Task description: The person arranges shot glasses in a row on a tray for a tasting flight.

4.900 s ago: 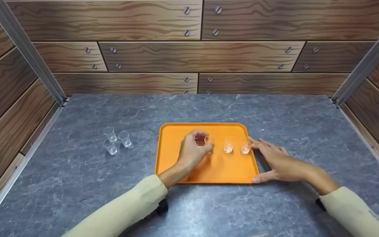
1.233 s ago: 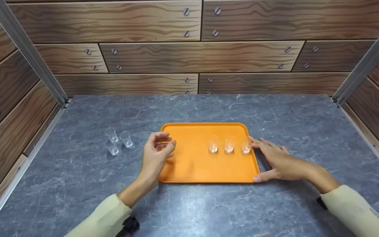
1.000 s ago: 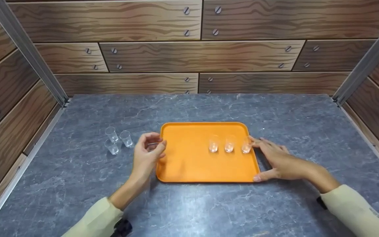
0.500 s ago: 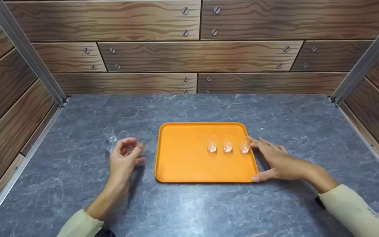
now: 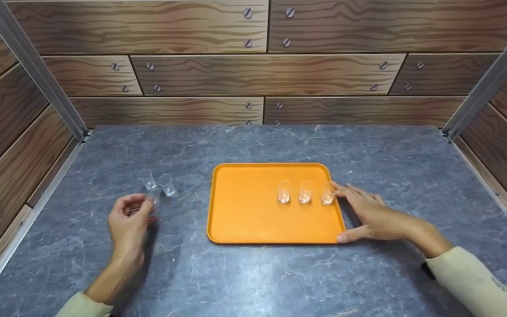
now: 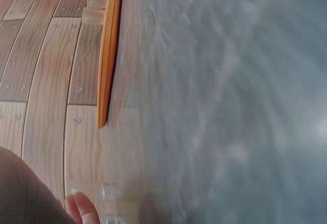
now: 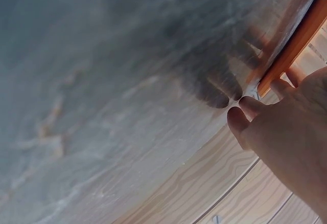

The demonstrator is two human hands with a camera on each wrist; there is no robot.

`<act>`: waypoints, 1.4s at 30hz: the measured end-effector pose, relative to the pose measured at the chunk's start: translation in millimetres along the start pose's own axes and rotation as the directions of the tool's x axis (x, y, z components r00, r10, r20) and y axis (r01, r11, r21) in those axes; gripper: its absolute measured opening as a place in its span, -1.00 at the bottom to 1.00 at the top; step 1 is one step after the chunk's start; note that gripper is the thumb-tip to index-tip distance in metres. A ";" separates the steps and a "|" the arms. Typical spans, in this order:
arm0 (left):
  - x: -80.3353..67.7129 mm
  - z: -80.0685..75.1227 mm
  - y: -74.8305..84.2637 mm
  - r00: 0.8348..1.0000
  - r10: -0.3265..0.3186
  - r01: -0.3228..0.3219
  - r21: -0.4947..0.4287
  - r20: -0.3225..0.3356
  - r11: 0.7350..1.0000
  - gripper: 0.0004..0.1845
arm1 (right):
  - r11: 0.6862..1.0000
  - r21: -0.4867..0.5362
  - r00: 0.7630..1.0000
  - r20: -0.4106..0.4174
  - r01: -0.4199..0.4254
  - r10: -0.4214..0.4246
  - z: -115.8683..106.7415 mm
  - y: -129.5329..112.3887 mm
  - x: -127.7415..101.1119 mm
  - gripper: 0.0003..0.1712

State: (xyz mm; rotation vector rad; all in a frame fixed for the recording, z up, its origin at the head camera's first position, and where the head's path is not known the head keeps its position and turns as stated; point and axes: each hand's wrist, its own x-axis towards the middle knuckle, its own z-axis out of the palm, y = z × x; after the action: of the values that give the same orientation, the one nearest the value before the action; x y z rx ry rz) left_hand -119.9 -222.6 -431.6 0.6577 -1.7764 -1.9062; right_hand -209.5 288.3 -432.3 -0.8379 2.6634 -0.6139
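Observation:
My left hand (image 5: 130,224) is at the left, its fingers (image 6: 84,208) loosely bent beside the front shot glass (image 5: 152,197) of a group of three. Its fingertips partly cover that glass; I see no grip on it. Just behind stand two more clear shot glasses, one at the back left (image 5: 148,179) and one at the right (image 5: 167,186). My right hand (image 5: 372,218) rests along the right edge of the orange tray (image 5: 244,220), thumb at the front corner, fingers by the far part. Three shot glasses (image 5: 305,193) stand upright in a row on the tray's right half.
The grey marbled tabletop (image 5: 262,281) lies under everything. Wood-patterned walls (image 5: 253,75) close off the back and both sides, with metal posts (image 5: 491,75) at the corners.
My left hand set a shot glass down on the tray, left of the other two, then moved left to the group on the table. My right hand stayed at the tray edge.

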 end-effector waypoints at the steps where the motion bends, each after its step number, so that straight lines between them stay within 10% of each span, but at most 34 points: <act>1: 1.2 -1.9 -0.1 1.000 0.006 -0.006 0.007 -0.012 1.000 -0.75 | 1.000 0.003 1.000 -0.001 0.001 -0.001 0.2 0.0 -0.2 0.18; 20: 26.3 -15.7 -0.8 0.996 -0.013 -0.005 0.198 0.085 0.980 -0.35 | 1.000 0.019 1.000 0.002 0.005 -0.005 0.6 -0.5 -0.2 0.19; 42: 40.2 -13.9 -9.0 0.993 0.012 -0.040 0.232 0.120 0.972 -0.58 | 1.000 0.005 1.000 0.007 0.008 -0.008 -0.2 0.4 1.5 0.22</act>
State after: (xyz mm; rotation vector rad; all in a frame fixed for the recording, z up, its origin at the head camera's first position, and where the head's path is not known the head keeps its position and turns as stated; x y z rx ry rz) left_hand -142.8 -257.7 -443.0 0.6075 -2.0960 -1.7663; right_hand -211.0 287.7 -432.5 -0.8478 2.6530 -0.6180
